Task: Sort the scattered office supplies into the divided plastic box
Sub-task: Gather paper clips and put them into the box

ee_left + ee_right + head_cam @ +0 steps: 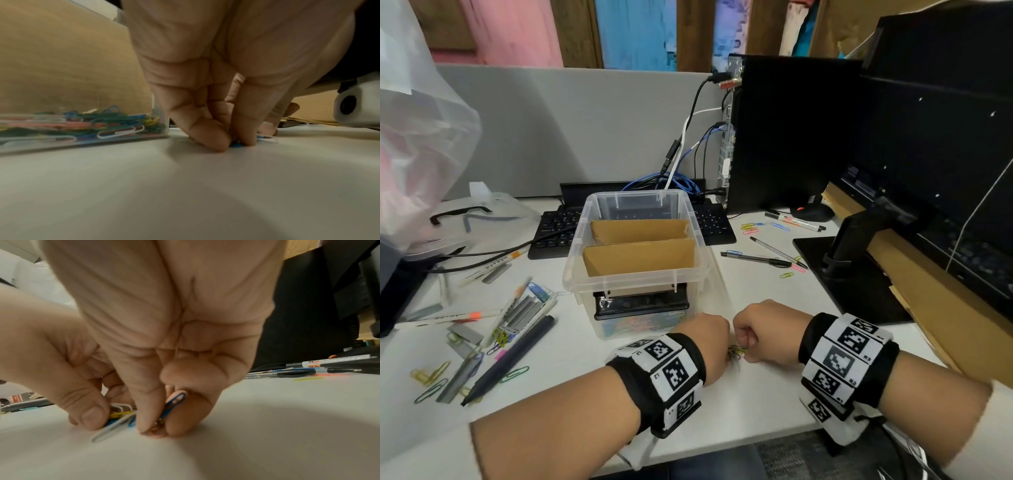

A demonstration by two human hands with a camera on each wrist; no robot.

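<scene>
Nearest me, my left hand (pixel 709 337) and right hand (pixel 755 334) meet knuckle to knuckle at the front of the desk (pixel 756 404), both curled down over a small bunch of paper clips (pixel 736 353) lying between them. From the right wrist I see my right thumb and forefinger pinching a blue clip (pixel 174 404), which stands tilted with its long axis running up toward the palm. My left fingers (pixel 90 415) are curled round the rest of the bunch, a yellow, a blue and a pale clip, whose long axes lie nearly flat on the desk. The left wrist view is mostly palm, with only a scrap of blue showing under the fingertips.

What the next move turns on, as I judge it: the plastic box (pixel 635 274) stands just beyond my knuckles and slightly left, so the left hand is the nearer one. Its front section already holds a heap of coloured clips (pixel 82 126), with a black object resting above them. The bunch would have to go up and forward over the front rim, short of the two cardboard dividers (pixel 638 260).

Farther out, pens and staple strips (pixel 517 318) lie scattered to the left, and more pens (pixel 760 258) and a marker (pixel 796 221) to the right. A keyboard (pixel 558 229) sits behind the box.
</scene>
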